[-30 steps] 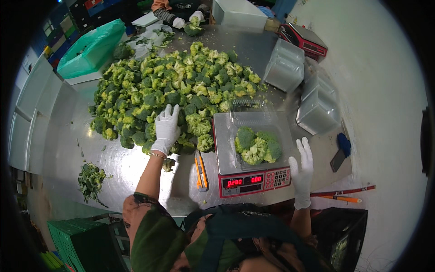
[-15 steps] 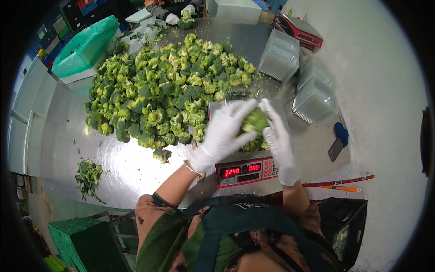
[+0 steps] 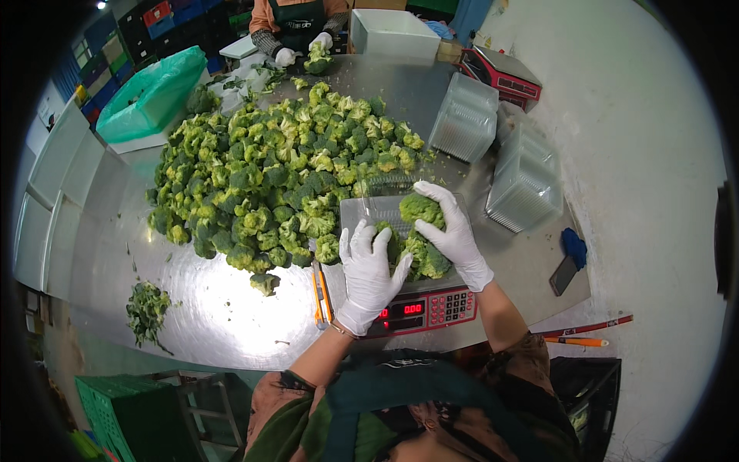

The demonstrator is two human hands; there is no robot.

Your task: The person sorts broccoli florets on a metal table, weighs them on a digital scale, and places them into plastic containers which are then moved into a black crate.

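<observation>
In front of me stands a red digital scale (image 3: 453, 306) with a steel platform (image 3: 352, 212). On it sits a clear plastic tray (image 3: 382, 206) with its lid part raised, holding broccoli florets (image 3: 433, 263). My right hand (image 3: 454, 239), white-gloved, curls its fingers and thumb around a broccoli floret (image 3: 420, 209) over the tray's right side. My left hand (image 3: 368, 269), also gloved, is at the tray's near left with its fingers spread, beside another floret partly hidden behind them. The wrist covers part of the scale's display.
A large broccoli pile (image 3: 269, 169) covers the table's middle. Stacked clear trays (image 3: 466, 119) and a second scale (image 3: 504, 73) stand far right. Orange cutters (image 3: 322, 292) lie by my left wrist. A phone (image 3: 563, 276) lies right. Across the table, a gloved co-worker holds broccoli (image 3: 317, 58).
My hands have moved apart: the left has drawn back toward me, its fingers spread. The right now shows a floret in its grip. The whole view has shifted, showing more of the co-worker.
</observation>
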